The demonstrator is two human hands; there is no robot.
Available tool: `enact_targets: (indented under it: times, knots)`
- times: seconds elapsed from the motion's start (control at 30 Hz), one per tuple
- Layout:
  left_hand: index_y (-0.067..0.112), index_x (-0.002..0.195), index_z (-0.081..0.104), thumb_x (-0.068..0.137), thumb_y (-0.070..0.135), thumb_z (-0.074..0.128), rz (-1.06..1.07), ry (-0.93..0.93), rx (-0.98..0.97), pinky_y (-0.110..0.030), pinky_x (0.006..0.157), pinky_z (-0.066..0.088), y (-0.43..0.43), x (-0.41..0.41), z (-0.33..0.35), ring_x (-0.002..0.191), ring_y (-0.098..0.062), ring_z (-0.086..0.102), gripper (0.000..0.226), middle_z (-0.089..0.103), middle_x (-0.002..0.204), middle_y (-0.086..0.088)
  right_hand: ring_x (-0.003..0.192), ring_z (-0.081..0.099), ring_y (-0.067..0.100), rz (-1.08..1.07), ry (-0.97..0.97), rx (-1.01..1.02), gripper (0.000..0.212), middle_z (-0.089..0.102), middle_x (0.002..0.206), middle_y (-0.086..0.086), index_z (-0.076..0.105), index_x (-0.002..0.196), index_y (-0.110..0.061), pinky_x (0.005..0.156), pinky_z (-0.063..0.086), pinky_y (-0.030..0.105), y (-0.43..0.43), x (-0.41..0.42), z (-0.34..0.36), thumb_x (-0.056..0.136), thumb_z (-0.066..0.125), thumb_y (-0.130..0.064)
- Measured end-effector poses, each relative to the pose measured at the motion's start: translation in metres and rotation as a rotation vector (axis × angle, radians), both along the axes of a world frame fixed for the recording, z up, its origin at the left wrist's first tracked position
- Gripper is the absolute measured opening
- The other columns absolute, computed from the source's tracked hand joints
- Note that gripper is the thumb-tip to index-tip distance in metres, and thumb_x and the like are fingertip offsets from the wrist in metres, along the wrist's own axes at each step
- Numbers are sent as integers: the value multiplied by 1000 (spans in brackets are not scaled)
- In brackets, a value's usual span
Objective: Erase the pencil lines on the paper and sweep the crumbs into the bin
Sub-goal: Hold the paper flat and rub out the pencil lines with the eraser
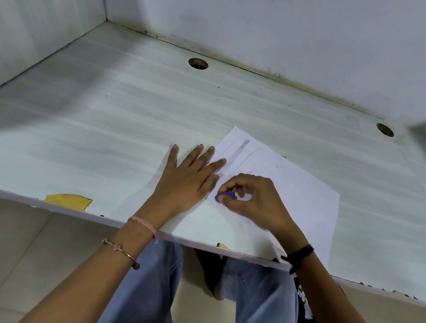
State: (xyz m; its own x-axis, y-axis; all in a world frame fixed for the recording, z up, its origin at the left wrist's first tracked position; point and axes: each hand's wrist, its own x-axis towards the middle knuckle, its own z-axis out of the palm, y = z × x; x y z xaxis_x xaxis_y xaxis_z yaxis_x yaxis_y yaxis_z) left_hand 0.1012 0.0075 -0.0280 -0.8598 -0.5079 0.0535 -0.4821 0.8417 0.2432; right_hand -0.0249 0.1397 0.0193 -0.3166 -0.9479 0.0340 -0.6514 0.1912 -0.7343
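A white sheet of paper lies at an angle on the pale desk, near its front edge. Faint pencil lines run along the sheet's far left part, and dark eraser crumbs are scattered over its upper middle. My left hand lies flat with straight fingers, pressing the paper's left edge down. My right hand pinches a purple eraser and holds it against the paper just right of my left hand. No bin is in view.
The desk sits in a white alcove with walls at the back and left. Two round cable holes open near the back wall. The front edge is chipped, showing yellow patches. My legs in blue jeans are below the desk.
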Motion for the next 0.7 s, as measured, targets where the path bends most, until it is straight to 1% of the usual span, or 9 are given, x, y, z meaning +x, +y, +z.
enact_targets:
  times: [0.07,0.13,0.27,0.3,0.43,0.5,0.57,0.6,0.7]
  knots:
    - [43,152,3,104,44,9,-5,-18,6,-56,116,-10,0,0,1,149,-11,-11,49,-6,162,10,69,52,0,-80,47,-39,8,67,75,-11,74,81,-17,64,38,9,-6,-7,-2,76,77,-11]
    - [43,152,2,104,44,10,-4,-26,13,-56,116,-10,0,0,2,148,-11,-12,49,-7,162,10,69,53,-3,-159,73,-86,8,65,74,-10,74,80,-15,65,37,7,-12,-7,-1,76,76,-9]
    - [43,152,5,104,44,12,5,-20,-2,-56,115,-9,1,0,1,149,-11,-10,49,-5,162,10,68,55,-4,12,23,19,7,68,74,-9,74,80,-14,64,37,5,-4,5,5,76,76,-9]
    - [43,152,5,104,44,12,5,-18,-7,-56,115,-9,1,0,1,149,-11,-10,49,-5,162,10,68,54,-4,9,24,23,7,68,74,-9,75,80,-14,64,37,5,-4,4,5,76,77,-9]
    - [43,152,2,103,44,8,3,-28,12,-56,116,-9,0,-1,0,149,-12,-11,50,-6,162,10,67,53,-4,-194,89,-71,4,69,77,-4,74,80,-14,62,35,8,-13,-12,2,77,75,-11]
    - [43,152,4,99,50,-1,7,-21,6,-57,116,-9,0,-1,-1,149,-12,-10,54,-5,162,11,69,55,-2,-85,77,-13,5,70,77,-6,74,79,-15,64,37,7,-9,-8,3,77,76,-12]
    - [44,152,6,86,54,-15,7,-7,-2,-56,116,-9,0,-1,-2,149,-11,-8,69,-3,162,11,69,56,-4,44,41,67,6,69,76,-8,74,80,-15,64,38,6,-3,1,8,77,77,-11]
    - [44,152,5,82,54,-18,6,-11,-1,-56,116,-9,0,-1,-3,149,-11,-9,74,-3,162,12,69,56,-6,30,50,62,5,69,76,-9,74,81,-14,64,37,5,-4,-1,7,77,77,-11]
    - [44,151,3,79,54,-20,3,-4,17,-55,116,-10,-1,-1,-2,149,-11,-9,77,-5,162,12,66,54,-7,-192,89,-71,4,69,77,-5,74,82,-11,61,35,7,-11,-16,3,78,76,-12]
